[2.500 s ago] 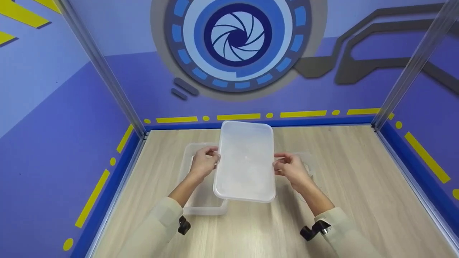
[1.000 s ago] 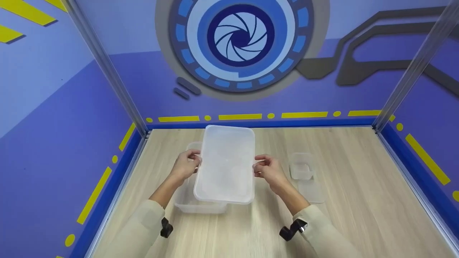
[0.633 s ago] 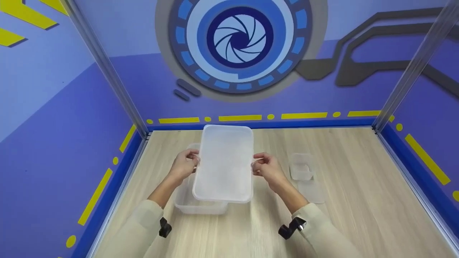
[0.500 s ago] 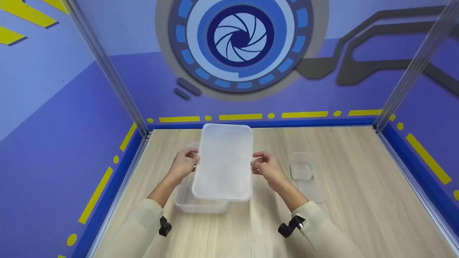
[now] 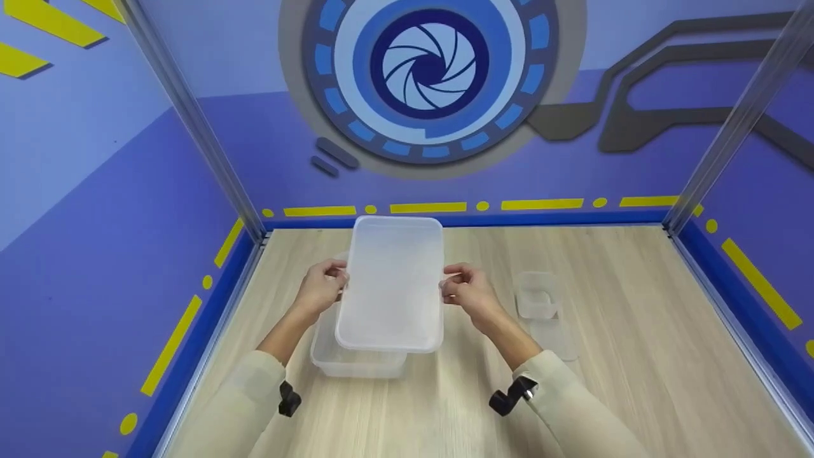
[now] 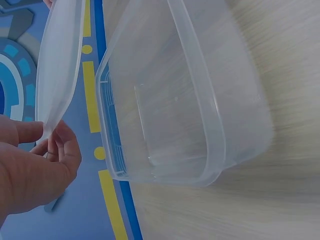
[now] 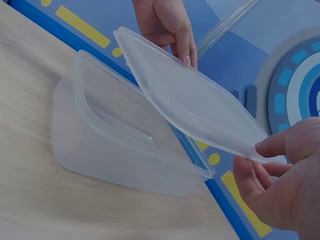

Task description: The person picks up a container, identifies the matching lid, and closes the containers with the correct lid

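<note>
Between my two hands is a frosted plastic lid (image 5: 392, 286), rectangular with rounded corners, held above the table. My left hand (image 5: 321, 287) pinches its left long edge between thumb and fingers. On the opposite edge, my right hand (image 5: 469, 294) pinches it the same way. Below and partly hidden by the lid stands a large clear plastic container (image 5: 359, 367), open at the top. Both wrist views show the lid apart from the container's rim, and the inside of the container (image 6: 165, 125) holds nothing visible.
A small clear container (image 5: 537, 296) stands on the table to the right of my right hand. Just in front of it lies a small clear flat lid (image 5: 553, 339). Blue printed panels (image 5: 420, 184) wall in the wooden table (image 5: 636, 356) at the back and sides.
Both hands have carried the lid leftward over the large container, and lately slightly up as well. The small container and its lid, earlier covered by my right hand, now show.
</note>
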### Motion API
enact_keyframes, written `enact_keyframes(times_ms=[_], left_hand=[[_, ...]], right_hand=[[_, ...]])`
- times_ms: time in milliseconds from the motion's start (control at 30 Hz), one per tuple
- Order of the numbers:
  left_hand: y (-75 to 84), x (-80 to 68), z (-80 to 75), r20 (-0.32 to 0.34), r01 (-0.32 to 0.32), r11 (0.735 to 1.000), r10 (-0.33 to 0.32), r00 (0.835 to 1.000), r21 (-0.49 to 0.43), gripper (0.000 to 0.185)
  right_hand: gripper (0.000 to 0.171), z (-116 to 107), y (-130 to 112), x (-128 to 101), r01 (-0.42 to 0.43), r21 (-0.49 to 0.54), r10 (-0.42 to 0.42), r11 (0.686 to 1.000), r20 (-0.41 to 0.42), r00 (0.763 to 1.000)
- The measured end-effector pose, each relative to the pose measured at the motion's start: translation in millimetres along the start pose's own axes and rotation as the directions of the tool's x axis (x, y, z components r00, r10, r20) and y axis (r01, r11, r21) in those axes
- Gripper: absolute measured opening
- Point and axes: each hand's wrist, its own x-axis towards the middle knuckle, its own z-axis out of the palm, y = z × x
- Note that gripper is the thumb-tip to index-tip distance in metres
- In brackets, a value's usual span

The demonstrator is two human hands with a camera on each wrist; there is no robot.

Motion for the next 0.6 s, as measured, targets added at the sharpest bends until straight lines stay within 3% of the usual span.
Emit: enact_keyframes(times_ms=[600], left_hand=[[0.4, -2.9, -11.4, -0.07, -0.004, 0.989, 0.015, 0.997, 0.148, 0.035]], right_hand=[[0.028, 16.9, -0.1, -1.2, 0.021, -0.005, -0.021, 1.0, 0.008, 1.0]])
